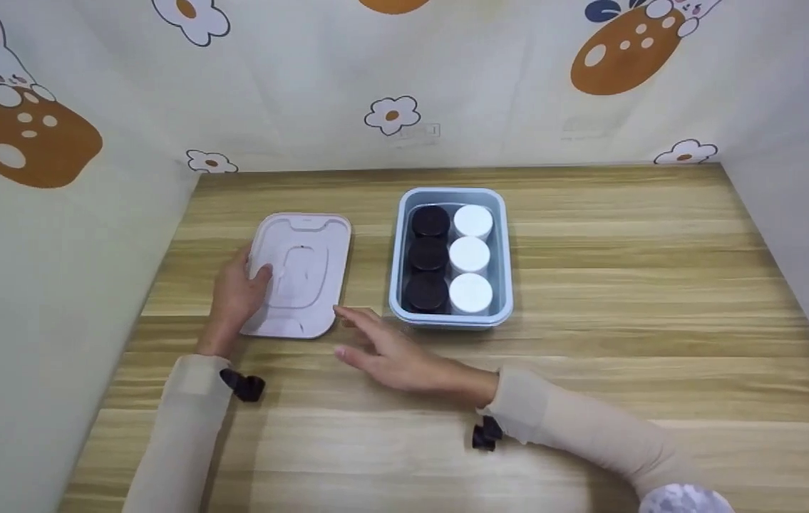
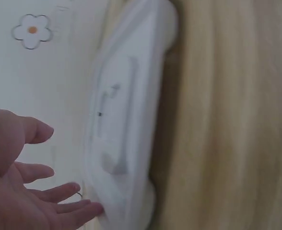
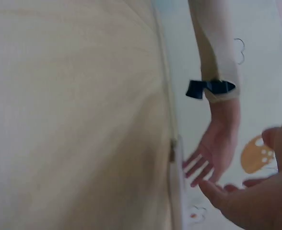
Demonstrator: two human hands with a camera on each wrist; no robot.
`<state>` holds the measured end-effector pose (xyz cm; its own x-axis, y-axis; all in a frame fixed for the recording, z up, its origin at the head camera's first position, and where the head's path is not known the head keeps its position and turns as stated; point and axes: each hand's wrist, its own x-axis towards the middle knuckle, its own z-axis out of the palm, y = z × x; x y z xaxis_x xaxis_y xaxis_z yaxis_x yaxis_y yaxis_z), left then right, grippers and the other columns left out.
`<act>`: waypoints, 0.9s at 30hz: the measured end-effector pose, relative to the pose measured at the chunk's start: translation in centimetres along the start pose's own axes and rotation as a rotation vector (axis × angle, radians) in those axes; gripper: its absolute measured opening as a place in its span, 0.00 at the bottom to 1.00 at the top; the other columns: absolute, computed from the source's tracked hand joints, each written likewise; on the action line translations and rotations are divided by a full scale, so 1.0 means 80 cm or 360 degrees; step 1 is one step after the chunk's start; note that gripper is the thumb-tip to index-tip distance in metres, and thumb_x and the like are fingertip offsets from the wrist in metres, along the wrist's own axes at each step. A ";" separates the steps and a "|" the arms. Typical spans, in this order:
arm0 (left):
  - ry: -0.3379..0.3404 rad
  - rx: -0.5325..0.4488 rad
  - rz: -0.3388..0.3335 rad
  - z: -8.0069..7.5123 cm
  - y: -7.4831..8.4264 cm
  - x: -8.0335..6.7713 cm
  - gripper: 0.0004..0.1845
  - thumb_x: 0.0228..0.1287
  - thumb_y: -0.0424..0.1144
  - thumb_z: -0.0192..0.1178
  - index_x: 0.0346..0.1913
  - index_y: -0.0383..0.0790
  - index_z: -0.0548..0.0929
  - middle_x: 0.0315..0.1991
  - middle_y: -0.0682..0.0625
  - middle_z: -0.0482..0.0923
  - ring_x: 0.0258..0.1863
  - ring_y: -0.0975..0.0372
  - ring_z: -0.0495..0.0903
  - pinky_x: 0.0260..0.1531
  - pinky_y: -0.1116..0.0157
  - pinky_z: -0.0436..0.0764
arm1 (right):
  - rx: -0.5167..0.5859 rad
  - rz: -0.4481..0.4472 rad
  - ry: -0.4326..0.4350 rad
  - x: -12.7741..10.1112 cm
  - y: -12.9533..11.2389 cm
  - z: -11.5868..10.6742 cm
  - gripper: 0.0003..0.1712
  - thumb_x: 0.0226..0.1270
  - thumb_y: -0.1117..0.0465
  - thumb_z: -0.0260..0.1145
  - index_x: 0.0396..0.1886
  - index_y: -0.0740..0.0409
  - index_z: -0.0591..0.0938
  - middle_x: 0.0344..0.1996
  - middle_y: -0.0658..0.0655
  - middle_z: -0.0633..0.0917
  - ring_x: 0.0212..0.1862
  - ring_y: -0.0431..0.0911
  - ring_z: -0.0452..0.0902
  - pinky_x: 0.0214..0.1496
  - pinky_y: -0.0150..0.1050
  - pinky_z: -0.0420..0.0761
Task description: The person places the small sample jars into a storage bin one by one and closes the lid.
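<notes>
A pale pinkish-white rectangular lid (image 1: 297,285) with a raised rounded outline lies on the wooden table, left of a light blue container (image 1: 395,285). My left hand (image 1: 239,288) is at the lid's left edge, its thumb over the surface in the head view. In the left wrist view its fingers are spread and relaxed, with a fingertip (image 2: 97,209) right at the lid's rim. My right hand (image 1: 397,356) hovers near the lid's lower right corner, fingers extended and holding nothing. Three black-topped jars (image 1: 428,254) and three white-topped jars (image 1: 470,255) stand in two columns inside the container.
The wooden table (image 1: 632,320) extends right of the container and in front of the hands. A pale patterned wall covering (image 1: 304,85) stands behind and on both sides. A black wrist mount (image 1: 247,387) sits at the left cuff, another wrist mount (image 1: 487,433) at the right.
</notes>
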<state>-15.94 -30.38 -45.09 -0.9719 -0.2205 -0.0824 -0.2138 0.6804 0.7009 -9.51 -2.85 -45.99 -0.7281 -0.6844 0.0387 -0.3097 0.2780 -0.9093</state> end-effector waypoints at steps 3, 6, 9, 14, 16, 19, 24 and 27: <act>0.0064 0.0095 -0.0022 0.005 -0.002 0.005 0.28 0.72 0.33 0.50 0.71 0.22 0.64 0.68 0.25 0.67 0.70 0.37 0.66 0.74 0.43 0.66 | 0.0201 0.0163 0.0115 0.010 0.003 0.018 0.37 0.76 0.53 0.58 0.78 0.59 0.59 0.71 0.64 0.69 0.72 0.57 0.67 0.74 0.50 0.74; 0.0051 0.0210 -0.0158 0.002 -0.003 0.006 0.28 0.72 0.35 0.49 0.70 0.24 0.66 0.67 0.27 0.69 0.68 0.37 0.68 0.69 0.37 0.68 | 0.0429 0.0337 0.0208 0.022 0.002 0.031 0.37 0.76 0.54 0.58 0.78 0.62 0.58 0.72 0.65 0.67 0.71 0.58 0.68 0.73 0.49 0.75; -0.0019 0.0280 -0.0259 -0.002 -0.004 0.006 0.28 0.73 0.38 0.47 0.70 0.24 0.65 0.68 0.27 0.68 0.68 0.36 0.68 0.67 0.35 0.67 | 0.0697 0.0501 0.0290 0.035 0.004 0.038 0.39 0.75 0.55 0.58 0.78 0.64 0.56 0.73 0.66 0.65 0.71 0.59 0.68 0.71 0.48 0.78; -0.0152 0.0170 -0.0348 -0.015 -0.004 0.007 0.31 0.72 0.35 0.44 0.73 0.20 0.56 0.71 0.24 0.60 0.72 0.35 0.60 0.75 0.42 0.64 | 0.1007 0.0618 0.0401 0.053 0.012 0.042 0.39 0.75 0.56 0.57 0.78 0.68 0.55 0.73 0.69 0.65 0.74 0.60 0.64 0.74 0.50 0.74; -0.0227 0.0057 -0.0407 -0.023 -0.005 0.007 0.33 0.72 0.35 0.43 0.74 0.20 0.52 0.73 0.24 0.56 0.74 0.35 0.57 0.76 0.43 0.62 | 0.1075 0.0642 0.0433 0.057 0.016 0.043 0.39 0.75 0.56 0.57 0.77 0.68 0.56 0.73 0.69 0.65 0.74 0.59 0.63 0.76 0.50 0.72; -0.0335 -0.0178 -0.0456 -0.035 -0.007 0.005 0.34 0.71 0.34 0.43 0.75 0.20 0.52 0.73 0.24 0.56 0.72 0.37 0.61 0.74 0.46 0.68 | 0.1193 0.0668 0.0449 0.060 0.018 0.044 0.38 0.75 0.55 0.57 0.77 0.68 0.57 0.74 0.69 0.64 0.74 0.58 0.64 0.75 0.49 0.73; -0.0437 -0.0222 -0.0459 -0.048 -0.014 0.004 0.31 0.70 0.36 0.44 0.72 0.21 0.61 0.67 0.27 0.68 0.58 0.48 0.76 0.51 0.63 0.84 | 0.1359 0.0653 0.0418 0.060 0.020 0.044 0.37 0.74 0.60 0.56 0.77 0.69 0.57 0.75 0.70 0.62 0.70 0.60 0.69 0.70 0.48 0.79; -0.0449 -0.0156 -0.0464 -0.053 -0.014 0.004 0.31 0.71 0.37 0.43 0.73 0.24 0.61 0.66 0.29 0.70 0.51 0.54 0.79 0.43 0.68 0.84 | 0.1376 0.0623 0.0422 0.058 0.022 0.044 0.36 0.72 0.65 0.56 0.76 0.71 0.58 0.74 0.70 0.64 0.70 0.59 0.69 0.69 0.48 0.80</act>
<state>-15.63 -34.18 -42.88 -0.8637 -0.1846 -0.4690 -0.4870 0.5453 0.6822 -11.33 -7.91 -48.86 -0.8301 -0.4465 -0.3339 0.4593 -0.2082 -0.8635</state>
